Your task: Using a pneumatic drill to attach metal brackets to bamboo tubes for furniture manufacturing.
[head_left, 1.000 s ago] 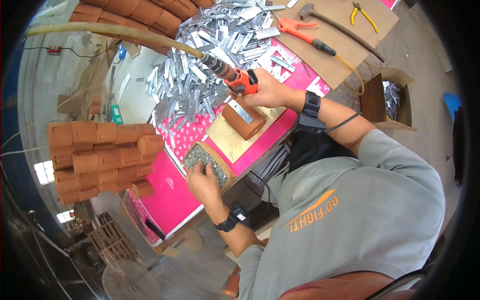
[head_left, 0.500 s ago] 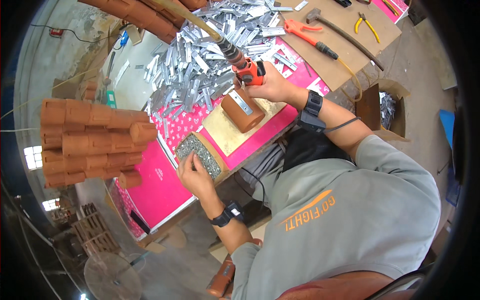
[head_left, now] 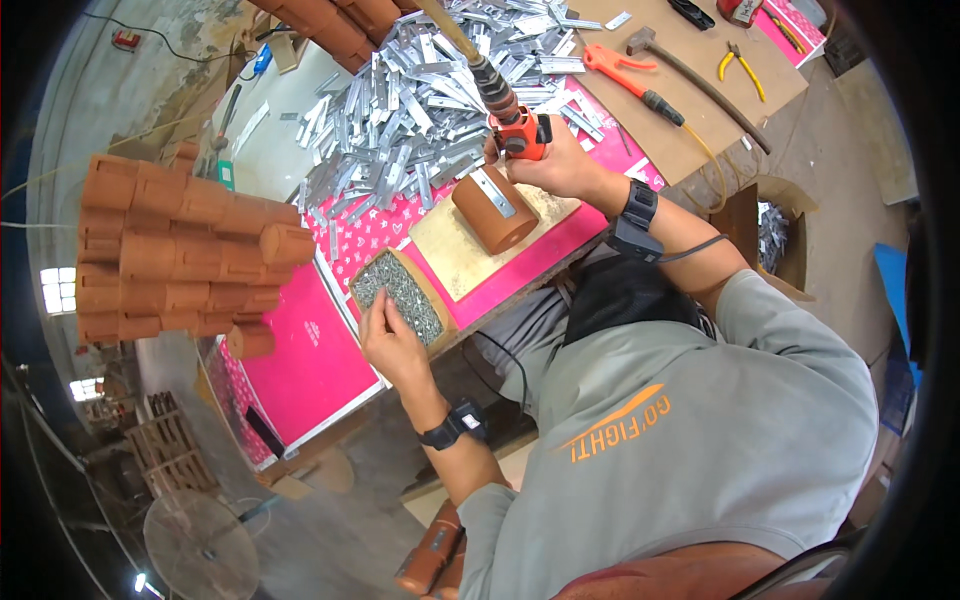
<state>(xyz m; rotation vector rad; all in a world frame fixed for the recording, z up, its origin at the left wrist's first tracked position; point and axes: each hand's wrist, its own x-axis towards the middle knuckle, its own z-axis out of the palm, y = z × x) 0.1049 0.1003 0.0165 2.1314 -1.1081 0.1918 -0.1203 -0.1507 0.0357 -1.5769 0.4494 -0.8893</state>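
My right hand wraps round a red pistol-grip air tool fed by a yellowish hose. Just below it, a terracotta-coloured cylinder lies on a pale board, with a silver metal strip along its top. Whether the tool's tip touches the strip is hidden. My left hand is at the near side of a small box filled with small metal fasteners. Its thumb and fingers are drawn together over them; anything between the fingertips is too small to make out.
A heap of silver metal strips covers the table's far side. Stacked terracotta-coloured cylinders stand left. An orange air blow gun, hammer and yellow-handled pliers lie at the far right. A carton stands beyond my right arm.
The whole view has shifted slightly. My left fingertips have drawn closer together over the fasteners. My right hand still holds the air tool above the cylinder.
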